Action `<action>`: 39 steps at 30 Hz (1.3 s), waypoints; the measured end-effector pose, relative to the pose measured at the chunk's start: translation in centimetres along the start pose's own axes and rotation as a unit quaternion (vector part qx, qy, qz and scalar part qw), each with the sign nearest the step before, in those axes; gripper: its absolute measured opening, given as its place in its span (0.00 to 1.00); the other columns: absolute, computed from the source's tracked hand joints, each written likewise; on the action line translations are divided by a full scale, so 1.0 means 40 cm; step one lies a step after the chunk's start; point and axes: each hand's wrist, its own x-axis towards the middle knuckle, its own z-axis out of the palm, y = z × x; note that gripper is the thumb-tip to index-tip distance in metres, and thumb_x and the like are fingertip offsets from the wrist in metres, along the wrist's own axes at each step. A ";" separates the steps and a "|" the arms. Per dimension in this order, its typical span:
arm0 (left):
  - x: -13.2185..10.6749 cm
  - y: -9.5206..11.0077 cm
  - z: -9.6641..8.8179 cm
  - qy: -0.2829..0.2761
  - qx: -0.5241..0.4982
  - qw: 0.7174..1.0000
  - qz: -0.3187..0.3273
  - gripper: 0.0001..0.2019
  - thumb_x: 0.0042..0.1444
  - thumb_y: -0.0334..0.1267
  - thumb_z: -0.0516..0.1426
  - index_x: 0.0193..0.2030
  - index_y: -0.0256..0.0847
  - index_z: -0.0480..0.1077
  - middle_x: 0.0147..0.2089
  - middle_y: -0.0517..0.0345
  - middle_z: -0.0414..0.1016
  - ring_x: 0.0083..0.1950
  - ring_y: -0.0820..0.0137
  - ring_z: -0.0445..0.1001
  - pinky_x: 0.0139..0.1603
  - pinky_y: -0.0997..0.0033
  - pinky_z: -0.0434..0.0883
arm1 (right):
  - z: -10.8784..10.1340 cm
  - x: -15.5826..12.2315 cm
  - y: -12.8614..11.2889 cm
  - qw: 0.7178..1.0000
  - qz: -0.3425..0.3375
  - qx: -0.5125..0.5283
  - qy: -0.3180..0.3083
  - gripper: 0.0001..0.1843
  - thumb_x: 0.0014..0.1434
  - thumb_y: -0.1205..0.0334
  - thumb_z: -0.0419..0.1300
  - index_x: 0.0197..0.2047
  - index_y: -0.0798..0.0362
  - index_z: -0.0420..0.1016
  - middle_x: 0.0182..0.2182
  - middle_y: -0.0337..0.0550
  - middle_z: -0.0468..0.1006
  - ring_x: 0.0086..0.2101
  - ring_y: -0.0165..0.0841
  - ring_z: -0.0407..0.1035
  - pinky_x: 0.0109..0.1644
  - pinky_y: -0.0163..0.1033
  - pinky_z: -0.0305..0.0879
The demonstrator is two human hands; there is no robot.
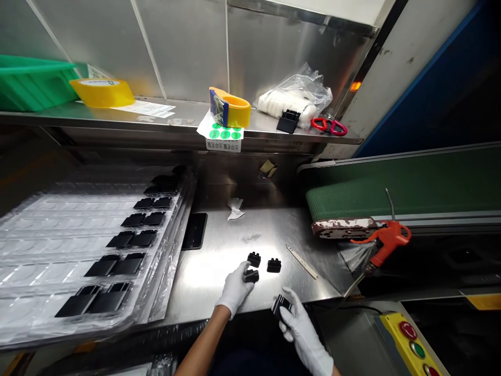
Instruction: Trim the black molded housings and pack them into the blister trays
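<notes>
My left hand (235,290), in a white glove, has its fingers closed on a small black plastic part (251,275) over the steel bench. Two similar parts lie close by: one black part (254,258) just beyond my fingers and another black part (274,265) a little to the right. At the bench's front edge, my gloved right hand (299,321) grips a larger black plastic housing (281,307), tilted between thumb and fingers. A knife with a pale flat handle (302,261) lies on the steel to the right.
Clear trays (43,250) with rows of black parts stand at left, beside a dark flat slab (194,231). An orange air gun (391,240) hangs by the green conveyor (422,183). Tape rolls (238,110) and scissors (331,126) rest on the shelf.
</notes>
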 end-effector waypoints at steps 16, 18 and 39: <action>-0.155 0.028 0.065 -0.085 -0.239 0.964 -0.084 0.14 0.53 0.32 0.62 0.46 0.40 0.69 0.37 0.55 0.73 0.39 0.69 0.75 0.43 0.68 0.72 | -0.029 0.007 -0.223 0.978 0.111 0.147 -0.100 0.28 0.49 0.59 0.72 0.51 0.51 0.66 0.32 0.37 0.69 0.22 0.18 0.58 0.23 0.27 0.45; -0.180 0.089 0.095 -0.100 -0.264 0.957 -0.058 0.24 0.52 0.29 0.62 0.55 0.44 0.63 0.39 0.56 0.73 0.40 0.68 0.75 0.45 0.66 0.72 | -0.024 0.021 -0.273 0.978 0.104 0.122 -0.131 0.31 0.48 0.59 0.73 0.52 0.53 0.66 0.30 0.37 0.69 0.22 0.20 0.59 0.22 0.27 0.46; -0.240 0.668 0.272 0.015 -0.192 0.981 0.025 0.22 0.49 0.33 0.67 0.49 0.43 0.68 0.37 0.53 0.78 0.32 0.68 0.80 0.33 0.76 0.76 | 0.087 0.218 -0.814 0.937 0.105 0.035 -0.332 0.38 0.42 0.57 0.76 0.53 0.54 0.64 0.33 0.43 0.78 0.23 0.28 0.74 0.23 0.27 0.68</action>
